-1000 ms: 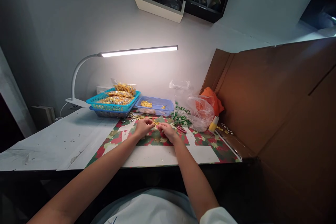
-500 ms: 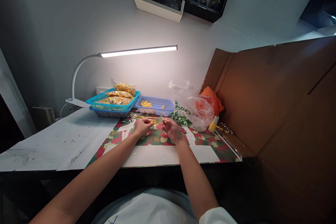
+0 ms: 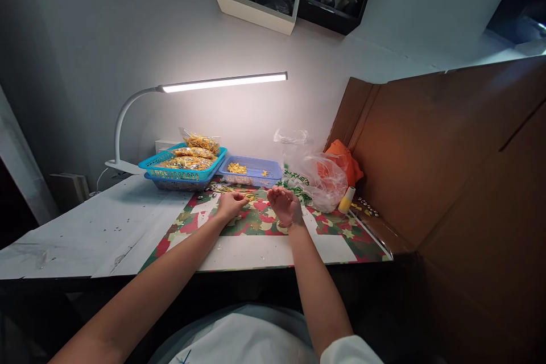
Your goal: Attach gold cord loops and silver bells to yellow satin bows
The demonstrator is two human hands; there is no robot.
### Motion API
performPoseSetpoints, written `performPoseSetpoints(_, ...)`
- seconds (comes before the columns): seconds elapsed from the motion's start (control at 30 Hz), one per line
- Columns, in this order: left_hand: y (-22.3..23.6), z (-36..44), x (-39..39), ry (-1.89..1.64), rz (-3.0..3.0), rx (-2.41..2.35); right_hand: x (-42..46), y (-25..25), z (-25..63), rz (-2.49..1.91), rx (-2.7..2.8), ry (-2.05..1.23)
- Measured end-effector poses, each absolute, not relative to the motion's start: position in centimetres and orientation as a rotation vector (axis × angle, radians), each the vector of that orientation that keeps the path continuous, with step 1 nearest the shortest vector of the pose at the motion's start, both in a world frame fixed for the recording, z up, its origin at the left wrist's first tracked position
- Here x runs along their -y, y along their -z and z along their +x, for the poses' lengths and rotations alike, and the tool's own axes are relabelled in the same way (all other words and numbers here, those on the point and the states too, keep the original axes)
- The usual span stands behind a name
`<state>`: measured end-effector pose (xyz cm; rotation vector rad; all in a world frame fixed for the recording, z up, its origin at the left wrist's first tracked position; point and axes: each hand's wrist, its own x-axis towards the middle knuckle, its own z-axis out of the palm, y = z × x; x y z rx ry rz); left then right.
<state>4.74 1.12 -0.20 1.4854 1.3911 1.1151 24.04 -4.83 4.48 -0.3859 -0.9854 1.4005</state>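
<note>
My left hand (image 3: 231,205) rests on the red-and-green patterned mat (image 3: 256,224), fingers curled around small gold pieces that I cannot make out. A scatter of small gold pieces (image 3: 232,189) lies on the mat just beyond it. My right hand (image 3: 285,205) is lifted a little above the mat to the right, fingers loosely curled and partly apart; whether it holds anything is not visible.
A lilac tray (image 3: 251,172) with a few yellow bits stands behind the hands. A turquoise basket (image 3: 183,164) of bagged yellow items sits left of it. Plastic bags (image 3: 313,179), a yellow bottle (image 3: 346,200) and a cardboard wall (image 3: 447,170) are on the right. A desk lamp (image 3: 222,82) hangs overhead.
My right hand has left the left hand, lifted off the mat and moved right. The left hand stays in place, still curled.
</note>
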Motion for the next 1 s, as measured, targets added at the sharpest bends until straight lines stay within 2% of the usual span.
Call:
performPoseSetpoints(0.5,0.3,4.8,-1.2,-1.08,1.442,-1.382,4.9,-4.7,24.3,-0.363,0.901,-1.4)
performPoseSetpoints(1.0,-1.0,4.5,-0.4,-0.851,1.421,-1.068,3.7,-3.8,24.7,-0.344,0.794,-1.449)
